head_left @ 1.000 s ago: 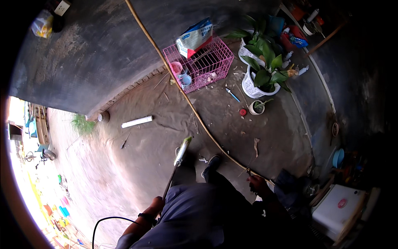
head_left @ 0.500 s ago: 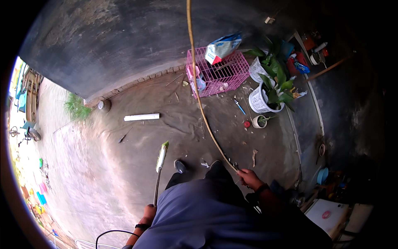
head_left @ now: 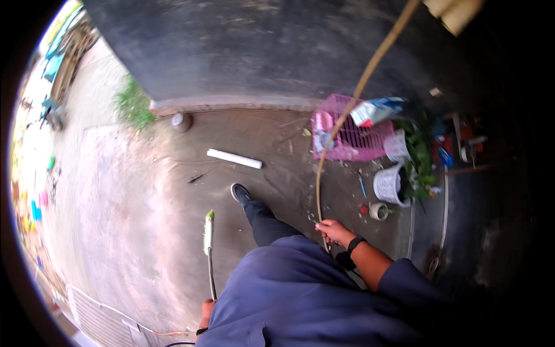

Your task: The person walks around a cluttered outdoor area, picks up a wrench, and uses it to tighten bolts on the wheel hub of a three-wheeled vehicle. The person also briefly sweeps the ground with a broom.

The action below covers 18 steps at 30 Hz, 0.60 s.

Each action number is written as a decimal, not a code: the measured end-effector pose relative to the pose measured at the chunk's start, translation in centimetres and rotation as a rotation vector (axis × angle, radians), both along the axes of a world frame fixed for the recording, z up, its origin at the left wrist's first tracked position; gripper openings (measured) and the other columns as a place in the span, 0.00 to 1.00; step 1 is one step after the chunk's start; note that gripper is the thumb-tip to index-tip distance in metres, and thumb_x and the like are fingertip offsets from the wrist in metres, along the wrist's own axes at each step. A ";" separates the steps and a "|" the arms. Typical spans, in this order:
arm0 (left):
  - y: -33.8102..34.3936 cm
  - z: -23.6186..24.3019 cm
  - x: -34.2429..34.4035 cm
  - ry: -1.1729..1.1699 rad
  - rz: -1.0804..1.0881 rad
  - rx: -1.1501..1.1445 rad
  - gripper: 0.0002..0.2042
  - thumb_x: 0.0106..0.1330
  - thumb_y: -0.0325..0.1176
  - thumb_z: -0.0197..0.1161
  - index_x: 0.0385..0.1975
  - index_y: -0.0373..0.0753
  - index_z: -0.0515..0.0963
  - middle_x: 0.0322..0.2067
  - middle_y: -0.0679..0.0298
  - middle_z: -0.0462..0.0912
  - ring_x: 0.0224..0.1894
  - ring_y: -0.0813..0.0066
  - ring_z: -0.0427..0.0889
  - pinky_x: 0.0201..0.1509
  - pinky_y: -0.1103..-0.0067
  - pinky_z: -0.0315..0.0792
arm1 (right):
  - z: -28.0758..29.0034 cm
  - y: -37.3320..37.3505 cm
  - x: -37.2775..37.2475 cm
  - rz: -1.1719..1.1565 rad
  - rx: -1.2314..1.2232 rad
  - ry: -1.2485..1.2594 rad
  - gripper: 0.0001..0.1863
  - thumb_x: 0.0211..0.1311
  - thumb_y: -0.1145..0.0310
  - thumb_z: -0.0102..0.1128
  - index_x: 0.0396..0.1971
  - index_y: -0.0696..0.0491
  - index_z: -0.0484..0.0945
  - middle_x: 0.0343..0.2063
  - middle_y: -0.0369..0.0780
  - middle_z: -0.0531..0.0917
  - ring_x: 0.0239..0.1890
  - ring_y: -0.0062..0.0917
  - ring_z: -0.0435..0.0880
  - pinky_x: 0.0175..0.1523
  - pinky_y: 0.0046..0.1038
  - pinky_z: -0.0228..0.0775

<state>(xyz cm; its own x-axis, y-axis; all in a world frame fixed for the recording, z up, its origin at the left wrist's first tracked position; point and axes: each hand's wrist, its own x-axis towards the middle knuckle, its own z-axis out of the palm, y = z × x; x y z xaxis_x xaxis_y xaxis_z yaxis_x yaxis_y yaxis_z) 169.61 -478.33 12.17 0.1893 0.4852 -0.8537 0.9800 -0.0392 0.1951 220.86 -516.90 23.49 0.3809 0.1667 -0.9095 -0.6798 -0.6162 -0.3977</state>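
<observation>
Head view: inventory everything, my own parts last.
wall: 1, dark, across top
cage: 1, pink, near wall
bag: 1, multicoloured, atop cage
pots: 3, white, near cage's right end
leafy plants: uncounted, green, at pots
round thing: 1, red, by smallest pot
slim stick: 1, blue, on floor
tube: 1, white, mid-floor
grass: 1 clump, green, wall's left end
cylinder: 1, grey, at wall's foot
pole: 1, tan, in right hand
white-headed rod: 1, dark, in left hand
clutter: uncounted, mixed, at edges
shirt: 1, blue, lower middle
shoe: 1, dark, on floor
right hand: 1, bare, on pole
left hand: 1, bare, lower left
</observation>
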 end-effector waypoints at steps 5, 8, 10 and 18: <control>2.7 -1.0 -2.1 -0.018 0.304 0.112 0.18 0.60 0.37 0.66 0.37 0.25 0.82 0.29 0.49 0.86 0.31 0.67 0.85 0.38 0.71 0.77 | -3.3 11.2 6.8 0.167 -0.037 0.028 0.15 0.70 0.56 0.56 0.38 0.54 0.80 0.19 0.33 0.75 0.14 0.17 0.71 0.18 0.21 0.61; 5.3 10.1 8.2 -0.037 0.523 0.111 0.16 0.61 0.36 0.65 0.36 0.25 0.80 0.27 0.52 0.85 0.30 0.68 0.84 0.37 0.71 0.76 | -3.2 22.0 12.8 0.326 -0.037 0.021 0.15 0.70 0.56 0.56 0.39 0.54 0.80 0.19 0.33 0.74 0.14 0.16 0.71 0.18 0.21 0.61; 7.0 16.3 12.8 -0.029 0.657 0.092 0.15 0.61 0.36 0.65 0.35 0.25 0.79 0.25 0.54 0.84 0.29 0.69 0.83 0.36 0.71 0.76 | -3.5 27.7 15.2 0.455 0.001 -0.007 0.14 0.70 0.56 0.56 0.39 0.53 0.80 0.19 0.32 0.74 0.14 0.16 0.72 0.18 0.22 0.62; 12.1 10.5 10.8 0.065 0.716 0.473 0.16 0.64 0.34 0.61 0.44 0.25 0.77 0.36 0.52 0.85 0.38 0.62 0.85 0.42 0.69 0.76 | -1.7 54.7 19.6 0.651 0.088 -0.106 0.14 0.70 0.56 0.55 0.38 0.52 0.81 0.19 0.31 0.74 0.14 0.15 0.72 0.18 0.20 0.61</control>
